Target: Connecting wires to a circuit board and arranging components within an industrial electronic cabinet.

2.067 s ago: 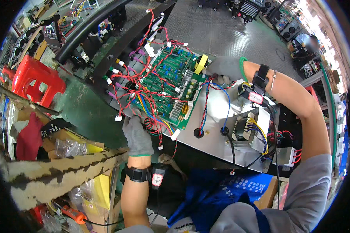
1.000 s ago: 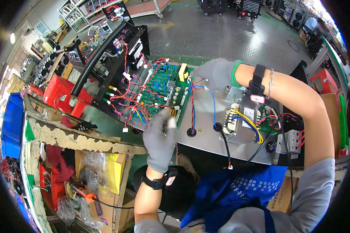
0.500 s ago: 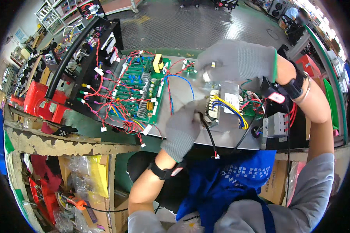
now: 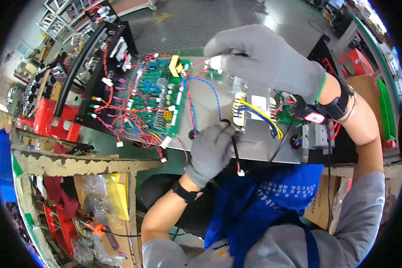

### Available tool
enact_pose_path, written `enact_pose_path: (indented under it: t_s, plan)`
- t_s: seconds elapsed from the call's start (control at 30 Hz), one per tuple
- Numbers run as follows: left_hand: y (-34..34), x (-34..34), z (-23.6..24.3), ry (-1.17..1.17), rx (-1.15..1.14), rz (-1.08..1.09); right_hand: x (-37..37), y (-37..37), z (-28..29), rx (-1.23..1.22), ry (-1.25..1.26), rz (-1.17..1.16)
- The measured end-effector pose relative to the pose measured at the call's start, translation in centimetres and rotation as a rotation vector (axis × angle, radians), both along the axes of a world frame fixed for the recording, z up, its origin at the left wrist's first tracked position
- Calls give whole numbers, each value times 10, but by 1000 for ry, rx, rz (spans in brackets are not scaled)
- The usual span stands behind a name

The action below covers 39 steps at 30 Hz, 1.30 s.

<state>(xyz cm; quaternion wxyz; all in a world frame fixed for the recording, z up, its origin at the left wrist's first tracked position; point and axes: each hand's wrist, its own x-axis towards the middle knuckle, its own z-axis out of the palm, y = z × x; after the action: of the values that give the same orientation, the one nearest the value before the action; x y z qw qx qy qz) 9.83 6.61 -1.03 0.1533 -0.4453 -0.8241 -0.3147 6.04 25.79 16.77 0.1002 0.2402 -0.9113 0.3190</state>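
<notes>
My left hand (image 4: 210,151), in a grey glove, is closed on a short black cable (image 4: 236,152) at the front of the metal chassis plate (image 4: 210,105). The cable hangs over the plate's front edge and ends in a small white connector (image 4: 241,173). My right hand (image 4: 265,58), also gloved, is raised over the back of the plate with its fingers curled. A small white piece (image 4: 216,62) shows at its fingertips, too blurred to name. Beneath that hand is a transformer (image 4: 239,111) with yellow and blue wires. A large green circuit board (image 4: 154,100) lies to the left.
A black panel with a handle (image 4: 73,73) stands at the plate's left end, with red twisted wires running from it. A grey metal block (image 4: 316,136) sits at the right. Red bins (image 4: 53,118) are on the left, above a worn wooden ledge (image 4: 85,163).
My right hand has moved up and to the left, carrying the white piece from the plate's middle toward the small board. My left hand has shifted slightly, still on the black cable.
</notes>
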Motion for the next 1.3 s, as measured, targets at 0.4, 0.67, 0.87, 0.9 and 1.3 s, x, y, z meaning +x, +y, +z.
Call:
enact_pose_path:
  t_s: [0.4,0.67,0.87,0.9,1.3]
  plan:
    - [-23,-29,51,-931,1098,174,4,-15,-15,-65,-140,41]
    - [-17,-28,71,-792,1075,-36,3,-21,-33,115,-297,127]
    - [-16,-38,72,-818,1050,-244,1,-27,-31,-56,-803,142]
    - [-16,-40,73,-812,1053,-250,-1,-24,-36,-52,-797,140]
    - [-20,-39,57,-1067,783,35,2,-31,-37,-32,-577,24]
